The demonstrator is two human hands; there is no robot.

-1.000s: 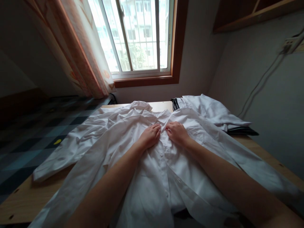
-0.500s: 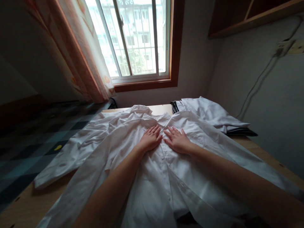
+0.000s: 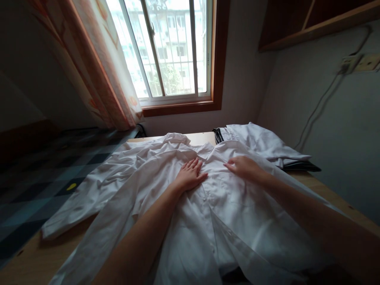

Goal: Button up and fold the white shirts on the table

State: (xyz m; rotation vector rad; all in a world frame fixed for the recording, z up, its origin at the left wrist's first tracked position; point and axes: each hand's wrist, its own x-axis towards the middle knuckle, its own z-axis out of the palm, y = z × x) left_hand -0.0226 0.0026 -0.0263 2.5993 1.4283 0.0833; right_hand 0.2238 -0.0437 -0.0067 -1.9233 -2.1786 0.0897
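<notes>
A white button-up shirt (image 3: pixel 190 237) lies spread front side up, its collar toward the window and its front parted near the hem. My left hand (image 3: pixel 190 174) rests flat on the upper front, fingers stretched and thumb out to the right. To the right of the button line, my right hand (image 3: pixel 244 168) is at the shirt's chest with fingers curled together, their tips pointing left. Whether fabric is pinched between those fingertips is hidden. Another rumpled white garment (image 3: pixel 97 194) lies along the left, partly under the shirt.
A wooden table (image 3: pixel 341 194) bears the clothes. Folded white and black striped clothes (image 3: pixel 255 144) lie at its far right corner. On the left is a dark checked cloth surface (image 3: pixel 44 190). A curtain (image 3: pixel 109 79) hangs beside the window (image 3: pixel 178 51); a cord (image 3: pixel 322 99) runs down the right wall.
My right hand has moved right, away from the button line, and its spread fingers have curled together. My left hand stays on the shirt, its thumb now spread farther out.
</notes>
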